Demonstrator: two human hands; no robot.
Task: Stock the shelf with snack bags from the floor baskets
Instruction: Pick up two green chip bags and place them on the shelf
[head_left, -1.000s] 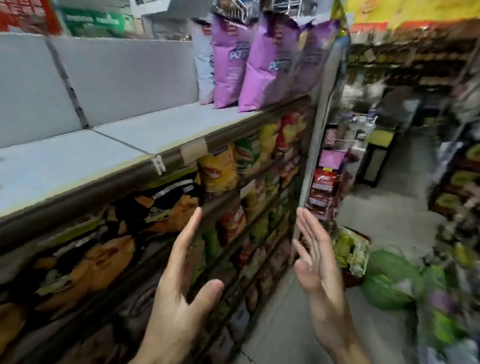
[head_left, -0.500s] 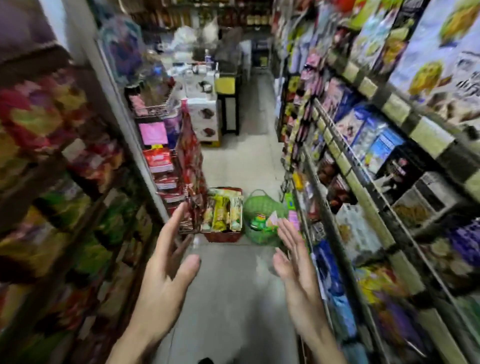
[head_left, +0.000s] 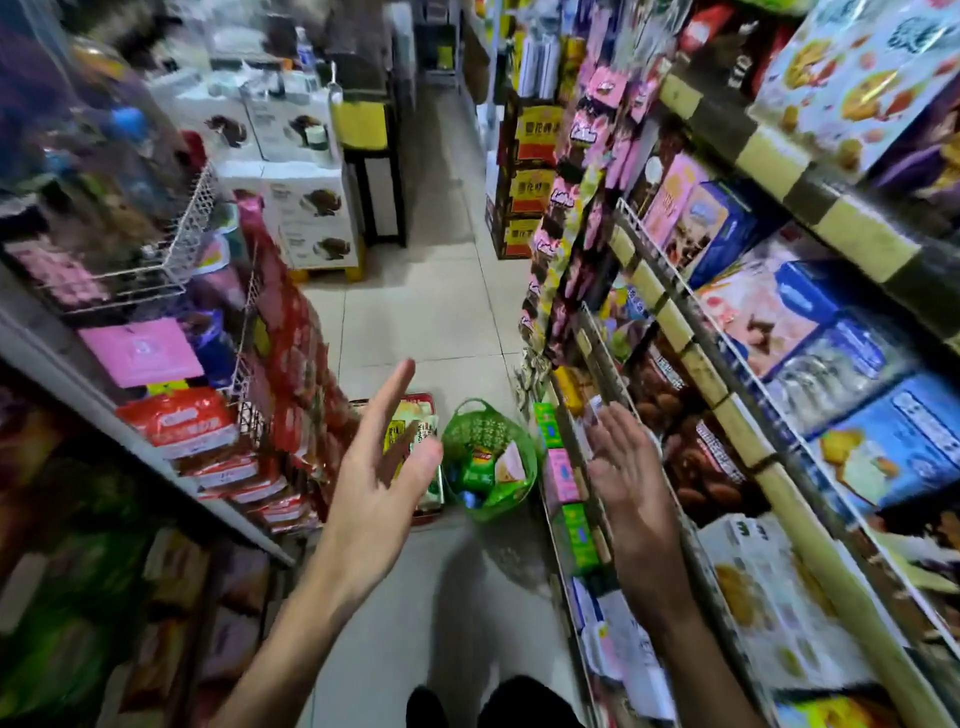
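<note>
On my far left runs the left shelf (head_left: 62, 382), its lower rows blurred, with a pink card (head_left: 140, 353) and stacked red packets (head_left: 176, 421) sitting at its end. My left hand (head_left: 374, 478) is raised in front of me over the aisle, palm turned inward, fingers straight and spread wide, thumb out, holding nothing. Just past it, on the tiled floor (head_left: 415, 322), stands the red basket (head_left: 422, 398), partly hidden behind my fingers, with yellow and green packs showing inside. Touching or just beside it to the right is the green basket (head_left: 460, 434), round and perforated, with a green snack bag (head_left: 477, 465) and a pale pack lying in it. My right hand (head_left: 628, 467) is up beside the right shelf (head_left: 675, 322), back toward me, fingers straight and close together, empty as well. That shelf is packed with pink and blue boxes (head_left: 727, 234) behind a thin wire rail, and small green and pink cartons near the bottom.
</note>
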